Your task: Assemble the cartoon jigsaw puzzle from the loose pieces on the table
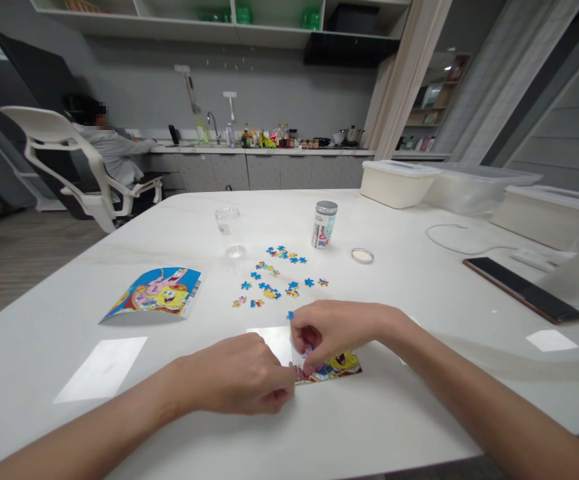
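Observation:
A partly assembled jigsaw puzzle point(342, 363) with a cartoon picture lies flat near the table's front edge. My left hand point(249, 375) is closed, its index fingertip pressed to the puzzle's left edge. From the right, my right hand point(337, 330) bends over the puzzle with thumb and fingers curled down onto it, hiding part of the picture. One blue puzzle piece point(290, 315) shows by its knuckles. Beyond the hands are several loose puzzle pieces point(271, 293). At the left, a curved picture sheet point(162, 291) shows cartoon figures.
Behind the pieces stand a clear plastic jar point(231, 233) and a silver-lidded canister point(324, 225), with a round lid point(362, 256) beside it. A dark phone-like device point(524, 289), a white cable point(469, 248) and storage boxes point(397, 183) are right. A person point(112, 150) sits far left.

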{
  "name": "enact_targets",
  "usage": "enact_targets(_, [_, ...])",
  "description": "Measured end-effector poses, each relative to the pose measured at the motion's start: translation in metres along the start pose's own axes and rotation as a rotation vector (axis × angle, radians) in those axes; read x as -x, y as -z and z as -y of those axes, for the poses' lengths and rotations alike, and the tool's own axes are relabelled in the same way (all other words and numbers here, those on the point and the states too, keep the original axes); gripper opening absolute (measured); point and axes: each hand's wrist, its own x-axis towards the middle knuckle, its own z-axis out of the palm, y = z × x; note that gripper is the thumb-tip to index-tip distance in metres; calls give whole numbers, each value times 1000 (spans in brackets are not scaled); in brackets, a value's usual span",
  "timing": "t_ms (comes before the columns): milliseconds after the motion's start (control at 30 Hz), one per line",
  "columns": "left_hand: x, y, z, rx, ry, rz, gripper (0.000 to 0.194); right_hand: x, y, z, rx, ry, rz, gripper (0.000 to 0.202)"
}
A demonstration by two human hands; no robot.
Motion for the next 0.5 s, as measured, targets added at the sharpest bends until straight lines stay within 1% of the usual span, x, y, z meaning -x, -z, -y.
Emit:
enact_targets(100, [1,0,1,-16,-4,-18,14,0,0,0,1,3,-3,27])
enact_targets(267, [1,2,3,-33,20,-22,24,-1,0,-2,-9,-1,13,31])
enact_targets(500, [0,2,3,-18,-12,8,18,0,-1,-3,-8,9,-2,31])
